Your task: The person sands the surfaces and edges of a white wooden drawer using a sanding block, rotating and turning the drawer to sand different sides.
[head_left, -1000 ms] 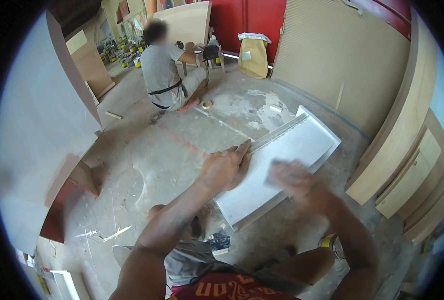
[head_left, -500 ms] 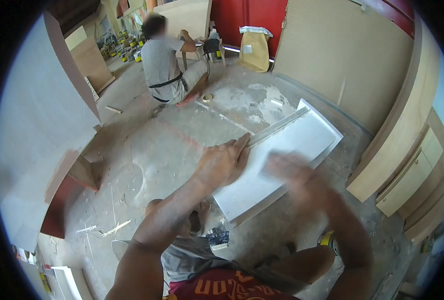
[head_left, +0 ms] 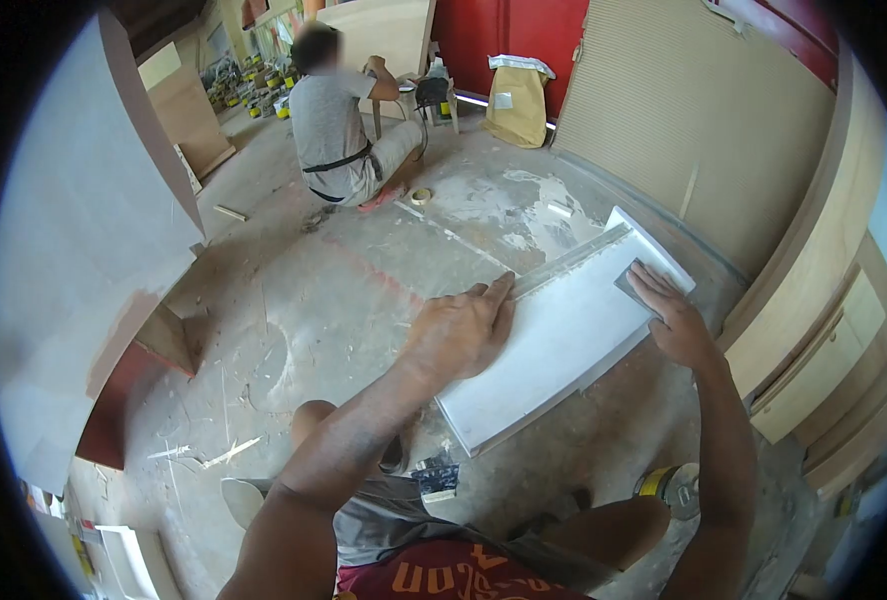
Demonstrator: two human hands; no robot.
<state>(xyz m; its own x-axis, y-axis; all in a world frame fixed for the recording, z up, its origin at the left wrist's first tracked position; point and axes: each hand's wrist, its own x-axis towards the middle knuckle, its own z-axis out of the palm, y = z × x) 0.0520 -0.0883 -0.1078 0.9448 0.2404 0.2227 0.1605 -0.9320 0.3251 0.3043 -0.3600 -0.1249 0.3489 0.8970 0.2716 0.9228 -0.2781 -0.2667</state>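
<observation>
The left hand [head_left: 464, 328] braces a white panel [head_left: 564, 350] over concrete floor [head_left: 309, 265], its grip unclear; the right hand [head_left: 678, 318] holds a gray pad [head_left: 627, 284] beneath straight fingers [head_left: 652, 286] near the panel's far end, best pressed flat and evenly.

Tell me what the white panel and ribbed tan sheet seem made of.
White panel: probably primed or painted wood, fairly matte, judging by its even white face; the core is hidden.
Ribbed tan sheet: likely corrugated cardboard, unfinished, from its fine parallel ridges.
</observation>
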